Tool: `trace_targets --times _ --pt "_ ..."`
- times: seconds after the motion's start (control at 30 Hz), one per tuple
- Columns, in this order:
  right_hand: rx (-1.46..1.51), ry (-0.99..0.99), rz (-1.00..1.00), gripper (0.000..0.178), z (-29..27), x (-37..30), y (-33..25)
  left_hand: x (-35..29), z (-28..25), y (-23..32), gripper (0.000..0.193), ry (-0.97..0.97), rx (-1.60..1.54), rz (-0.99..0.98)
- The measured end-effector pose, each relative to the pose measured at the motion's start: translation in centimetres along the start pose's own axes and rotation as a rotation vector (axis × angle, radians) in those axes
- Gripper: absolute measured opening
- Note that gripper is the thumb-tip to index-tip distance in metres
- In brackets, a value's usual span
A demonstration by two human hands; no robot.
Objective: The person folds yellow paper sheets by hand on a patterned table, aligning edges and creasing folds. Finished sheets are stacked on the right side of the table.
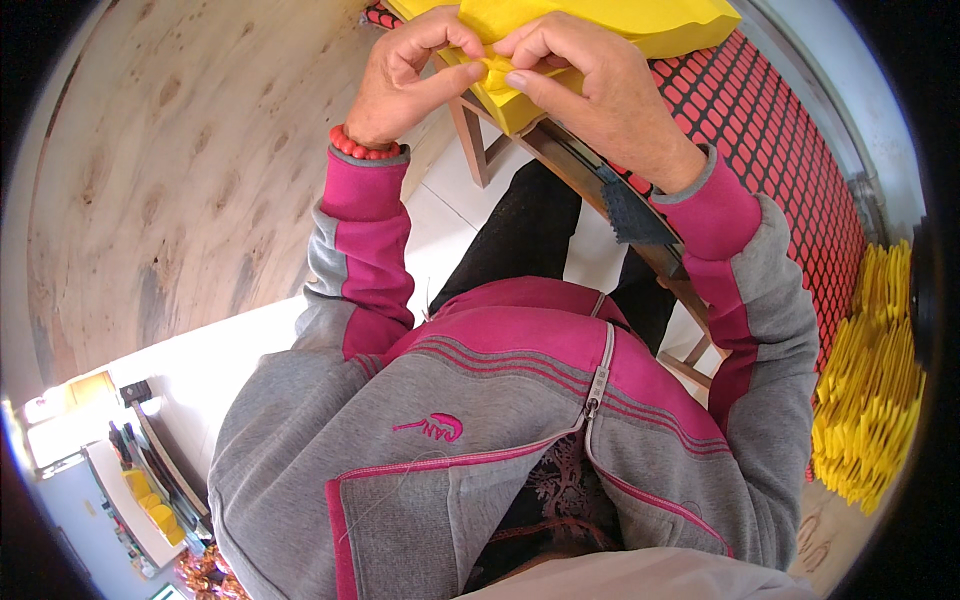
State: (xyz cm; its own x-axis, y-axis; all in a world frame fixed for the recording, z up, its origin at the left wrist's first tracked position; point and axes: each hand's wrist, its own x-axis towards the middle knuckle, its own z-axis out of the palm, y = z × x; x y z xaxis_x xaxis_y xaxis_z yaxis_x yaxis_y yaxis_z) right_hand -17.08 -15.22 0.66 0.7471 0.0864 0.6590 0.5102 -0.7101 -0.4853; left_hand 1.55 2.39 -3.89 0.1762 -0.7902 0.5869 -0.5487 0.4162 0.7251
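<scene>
one left hand [405,78] and one right hand [605,95] pinch a bunched fold of yellow cloth [650,18], thumbs and forefingers pressed on it almost tip to tip, at the far middle of the scene. the cloth lies partly on a red-and-black worktop [775,150], one corner drooping past its left edge. red beads [362,148] circle the left wrist; a dark scrap [635,210] hangs nearer, and a yellow stack [868,390] stands at right.
</scene>
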Motion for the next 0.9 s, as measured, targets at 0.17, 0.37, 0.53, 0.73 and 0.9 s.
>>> trace_targets --times 0.17,0.37,0.53,0.73,0.9 --pt "0.103 0.077 0.105 0.015 0.27 -0.45 -0.45 -0.32 0.34 -0.04 0.011 0.060 -0.031 -0.076" --pt "-0.100 0.120 -0.124 0.016 0.40 -0.26 -0.25 -0.49 0.68 0.08 0.009 0.126 -0.138 -0.168" --pt "-0.160 0.073 -0.131 0.013 0.38 -0.38 -0.39 -0.52 0.69 -0.13 0.008 0.140 -0.139 -0.164" --pt "-0.155 0.089 -0.124 0.012 0.57 -0.31 -0.50 -0.72 0.59 -0.51 0.008 0.143 -0.111 -0.165" --pt "-0.083 0.103 -0.077 0.012 0.66 -0.35 -0.40 -0.77 0.25 -0.65 0.011 0.134 -0.060 -0.154"
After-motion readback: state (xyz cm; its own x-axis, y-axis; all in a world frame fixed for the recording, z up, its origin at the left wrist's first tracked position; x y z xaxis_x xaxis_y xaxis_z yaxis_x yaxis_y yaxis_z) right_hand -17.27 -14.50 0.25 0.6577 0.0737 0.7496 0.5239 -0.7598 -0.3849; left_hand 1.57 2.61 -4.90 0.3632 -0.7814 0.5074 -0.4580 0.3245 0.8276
